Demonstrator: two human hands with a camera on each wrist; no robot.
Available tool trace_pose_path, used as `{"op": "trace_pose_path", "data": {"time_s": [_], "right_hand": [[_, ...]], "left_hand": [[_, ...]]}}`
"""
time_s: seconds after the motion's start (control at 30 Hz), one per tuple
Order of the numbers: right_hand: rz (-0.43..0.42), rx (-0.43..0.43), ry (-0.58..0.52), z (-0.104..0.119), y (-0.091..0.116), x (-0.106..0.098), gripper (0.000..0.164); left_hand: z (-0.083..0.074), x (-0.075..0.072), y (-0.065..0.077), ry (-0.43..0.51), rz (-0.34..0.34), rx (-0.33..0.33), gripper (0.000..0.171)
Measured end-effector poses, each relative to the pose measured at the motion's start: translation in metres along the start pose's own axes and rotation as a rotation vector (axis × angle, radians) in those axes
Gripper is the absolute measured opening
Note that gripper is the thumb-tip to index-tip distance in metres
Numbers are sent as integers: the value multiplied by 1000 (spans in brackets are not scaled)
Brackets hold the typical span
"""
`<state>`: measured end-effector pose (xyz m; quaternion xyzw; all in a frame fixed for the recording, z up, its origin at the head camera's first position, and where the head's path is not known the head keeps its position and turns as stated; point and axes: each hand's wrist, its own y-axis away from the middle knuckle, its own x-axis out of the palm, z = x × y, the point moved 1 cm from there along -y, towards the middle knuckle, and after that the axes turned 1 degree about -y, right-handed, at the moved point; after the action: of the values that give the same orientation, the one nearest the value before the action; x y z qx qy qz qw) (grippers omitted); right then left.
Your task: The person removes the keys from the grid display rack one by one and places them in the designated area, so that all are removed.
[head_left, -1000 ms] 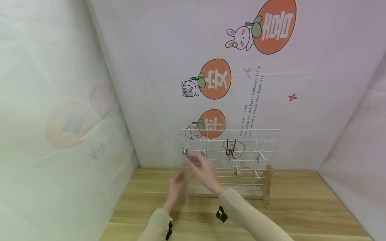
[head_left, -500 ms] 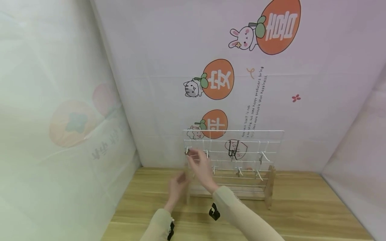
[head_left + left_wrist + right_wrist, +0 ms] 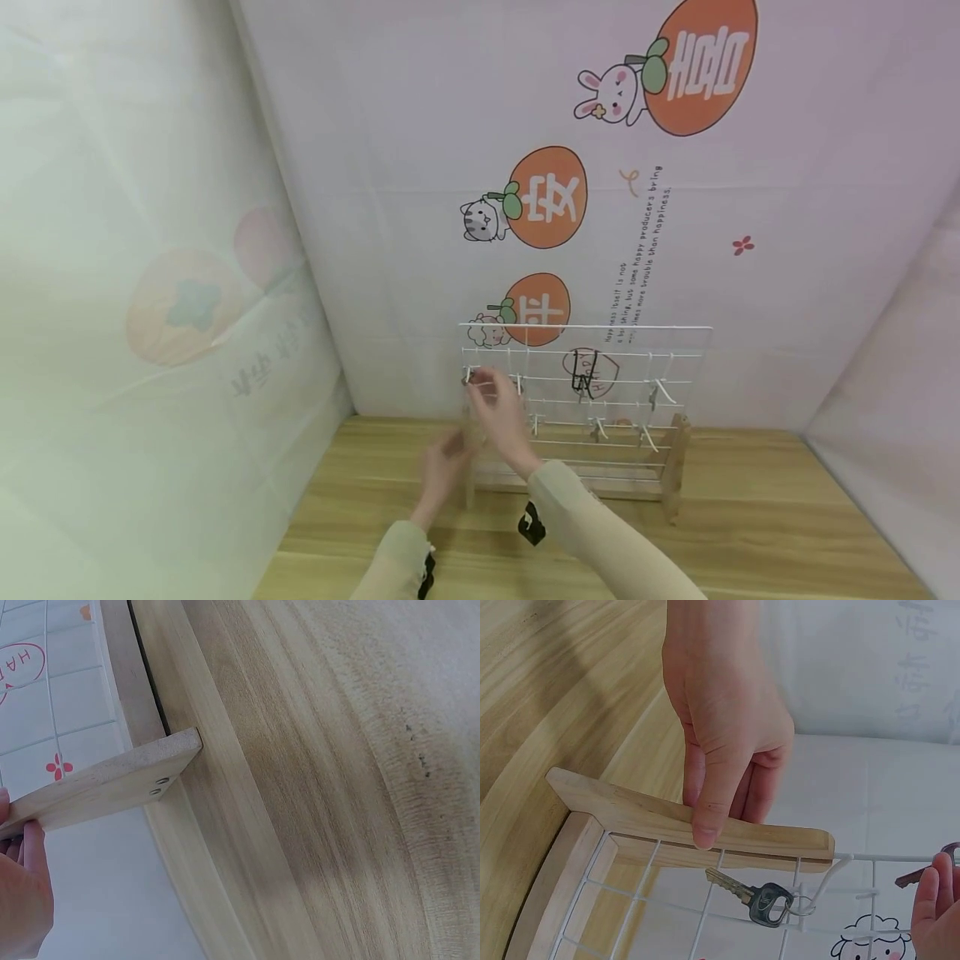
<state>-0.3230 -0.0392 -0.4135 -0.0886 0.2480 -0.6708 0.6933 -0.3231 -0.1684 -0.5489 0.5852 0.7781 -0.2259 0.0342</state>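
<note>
A white wire grid rack (image 3: 570,327) stands upright on the wooden table, held between wooden end posts. At its left end my left hand (image 3: 444,471) grips the wooden post (image 3: 780,838), thumb on one side and fingers on the other. My right hand (image 3: 501,417) is raised to the upper left hook, pinching a dark key (image 3: 913,878) with its fingertips. Only part of that hand enters the right wrist view, at the right edge. Another key (image 3: 766,903) with a black head hangs by its ring from a white hook (image 3: 832,879) near the left post.
More white hooks (image 3: 662,390) with small keys (image 3: 597,429) jut from the grid toward me. A black wire piece (image 3: 585,371) hangs near its middle. The right post (image 3: 675,467) stands on the table (image 3: 772,500). White printed cloth (image 3: 420,250) rises behind and at both sides.
My right hand has moved slightly up and left, and its fingertips have closed on the key at the upper left hook. The left hand stays on the post. The view has shifted slightly.
</note>
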Motion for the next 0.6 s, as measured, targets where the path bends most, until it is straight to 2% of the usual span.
{"op": "trace_pose_path", "data": {"time_s": [0.27, 0.5, 0.6], "right_hand": [[5, -18, -36, 6, 1, 2, 21], [-1, -4, -37, 8, 2, 3, 18], [-3, -7, -34, 8, 3, 3, 16]], "left_hand": [[1, 0, 0, -2, 0, 14, 41], [-3, -1, 1, 9, 12, -16, 42], [-3, -2, 2, 17, 10, 7, 41]]}}
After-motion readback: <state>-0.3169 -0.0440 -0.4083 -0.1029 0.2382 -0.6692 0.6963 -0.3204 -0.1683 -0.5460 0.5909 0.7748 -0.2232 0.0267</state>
